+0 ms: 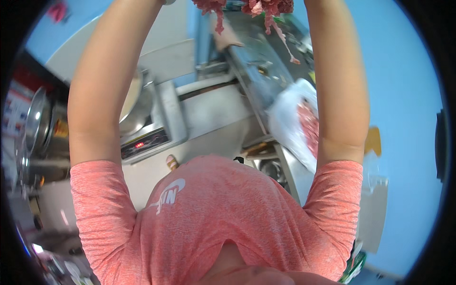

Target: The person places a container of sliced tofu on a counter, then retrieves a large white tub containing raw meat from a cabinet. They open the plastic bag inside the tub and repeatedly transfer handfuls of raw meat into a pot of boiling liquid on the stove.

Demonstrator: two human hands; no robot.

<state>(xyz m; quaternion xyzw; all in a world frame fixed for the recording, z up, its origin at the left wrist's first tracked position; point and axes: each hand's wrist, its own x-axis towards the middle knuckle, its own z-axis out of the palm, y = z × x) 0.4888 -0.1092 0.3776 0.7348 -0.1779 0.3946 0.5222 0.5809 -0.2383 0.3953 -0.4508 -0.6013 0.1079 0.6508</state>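
Note:
Both of my hands are out of view past the top edge; only my raised forearms show. Between the wrists, raw minced meat (269, 8) hangs in ragged clumps at the top of the picture, with another clump of meat (210, 5) to its left. A thin strand dangles from the right clump, with a small bit at its end. What supports the meat is hidden. Beside my right forearm, a translucent plastic bag (285, 114) holds more red meat (308, 124), partly covered by the arm.
A steel pot (139, 115) stands on a cooker (174, 117) with a lit red display, partly behind my left forearm. A stainless steel counter (258, 76) runs along the right. Several metal pots (37, 121) are at far left. A blue wall (406, 142) rises at right.

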